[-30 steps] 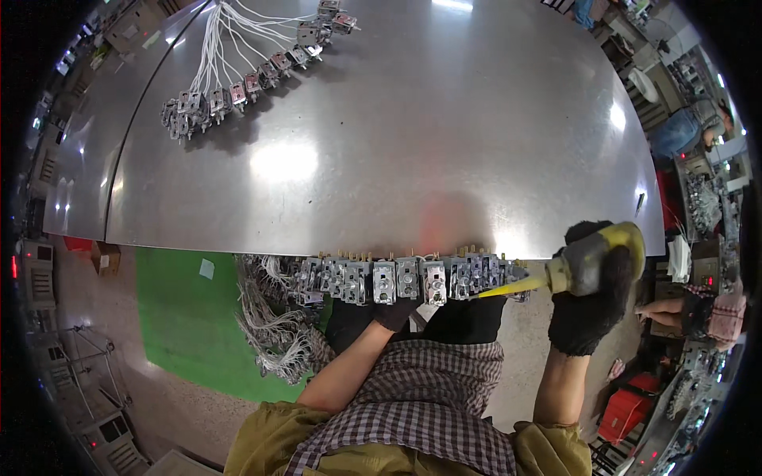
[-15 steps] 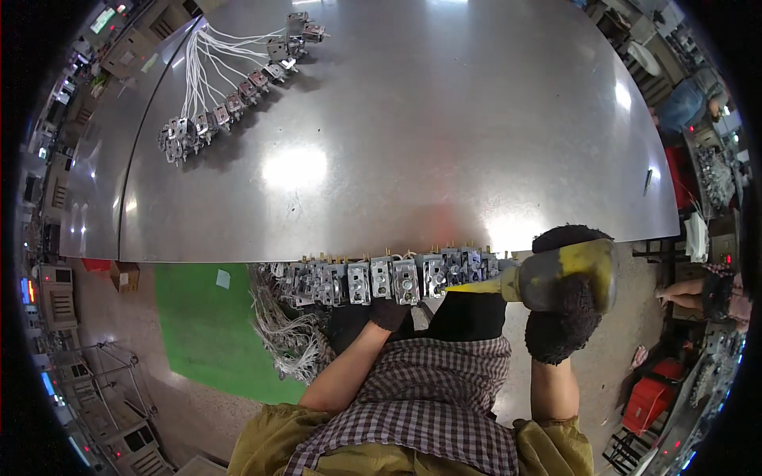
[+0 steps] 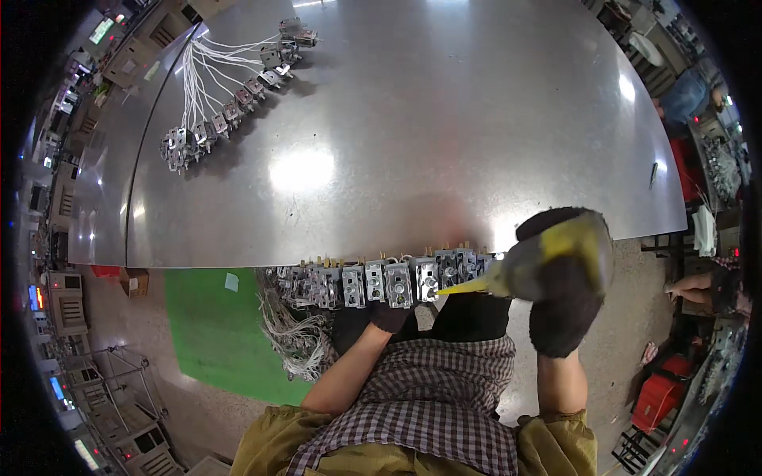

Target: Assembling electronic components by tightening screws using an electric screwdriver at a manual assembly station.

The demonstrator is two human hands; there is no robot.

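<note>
My right hand, in a dark knitted glove, is wrapped round a grey and yellow squeeze bottle. The bottle lies tilted, its thin yellow nozzle pointing down to the left. Its tip is at the lower right edge of one small metal switch-like unit; whether they touch I cannot tell. That unit belongs to a row of several such metal units with brass-coloured pins, along the near table edge. My left hand, in a dark glove, is below the middle of the row, its fingers hidden behind the units.
A bundle of white wires hangs beside the row's left end. On the metal table, a second string of similar units with white wires lies far left. A green mat covers floor at left. Red bins stand at right.
My right hand has lifted slightly and tipped the bottle more steeply, with some motion blur. The nozzle tip stays by the same unit. The whole view has shifted a little.
</note>
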